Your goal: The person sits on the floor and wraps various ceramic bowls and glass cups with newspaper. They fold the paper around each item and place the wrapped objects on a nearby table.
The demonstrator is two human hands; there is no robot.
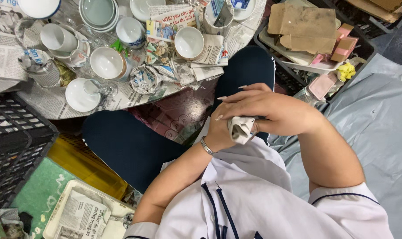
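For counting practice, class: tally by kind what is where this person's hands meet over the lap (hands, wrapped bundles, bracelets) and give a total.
Hands: 2, the left hand and the right hand, both closed on the bundle
Wrapped bundle: 1
Bracelet: 1, on the left wrist
Total: 4

Both hands [249, 117] clasped together, seemingly closed.

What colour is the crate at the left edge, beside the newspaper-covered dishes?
Black, with an open lattice wall: the crate, seen in the head view, the only one.
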